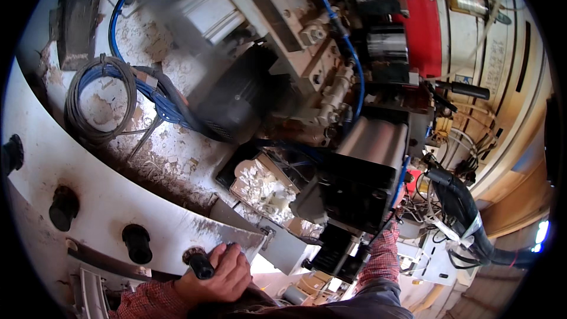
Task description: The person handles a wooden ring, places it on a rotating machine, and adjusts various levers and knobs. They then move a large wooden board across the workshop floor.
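Note:
My left hand [227, 274] curls its fingers over the lower edge of a white curved metal panel [171, 224], right beside a black knob [201, 264] that sticks out from it. The thumb is hidden. On the right, my arm in a red checked sleeve [381, 254] reaches up past a black machine block [360, 195]. Only a sliver of my right hand [400, 194] shows behind that block, next to a blue hose; its fingers are hidden. Above the block sits a shiny metal roller [373, 140].
More black knobs [137, 243] line the panel. Coiled grey and blue cables [101, 100] lie on the dirty white machine bed. An open box of whitish scraps [263, 189] is near a black motor [239, 94]. Thick black cable [463, 212] hangs at right, by a red plate [420, 20].

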Action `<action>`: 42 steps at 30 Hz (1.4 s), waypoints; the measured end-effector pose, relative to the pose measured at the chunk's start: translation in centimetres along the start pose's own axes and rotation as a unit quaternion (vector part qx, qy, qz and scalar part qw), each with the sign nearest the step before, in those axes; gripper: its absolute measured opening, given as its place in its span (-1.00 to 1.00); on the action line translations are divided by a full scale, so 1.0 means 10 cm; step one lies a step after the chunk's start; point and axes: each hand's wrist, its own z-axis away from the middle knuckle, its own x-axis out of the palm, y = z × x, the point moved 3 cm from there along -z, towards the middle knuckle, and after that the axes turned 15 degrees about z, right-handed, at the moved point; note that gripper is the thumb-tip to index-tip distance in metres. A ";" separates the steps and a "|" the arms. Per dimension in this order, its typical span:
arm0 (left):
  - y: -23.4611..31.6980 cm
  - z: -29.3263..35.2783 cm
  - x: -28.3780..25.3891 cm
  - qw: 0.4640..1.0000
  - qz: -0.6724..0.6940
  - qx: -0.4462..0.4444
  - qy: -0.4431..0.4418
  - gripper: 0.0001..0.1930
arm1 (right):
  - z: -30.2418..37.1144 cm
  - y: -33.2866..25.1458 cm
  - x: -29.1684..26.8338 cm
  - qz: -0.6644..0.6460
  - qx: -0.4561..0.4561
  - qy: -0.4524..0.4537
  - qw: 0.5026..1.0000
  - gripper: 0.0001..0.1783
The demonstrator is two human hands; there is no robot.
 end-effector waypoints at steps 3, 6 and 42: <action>-0.07 0.00 -0.05 0.999 0.027 0.032 0.011 -0.86 | 0.01 0.02 0.05 0.051 0.093 -0.053 0.993 -0.66; -0.12 0.03 -0.11 0.994 -0.009 0.093 0.052 -0.83 | 0.01 -0.07 -0.05 0.062 0.049 -0.008 0.997 -0.67; -0.44 -4.65 -0.40 0.957 -0.130 -0.129 0.227 -0.58 | -1.48 -1.26 -2.10 -0.561 -0.118 0.203 0.794 -0.73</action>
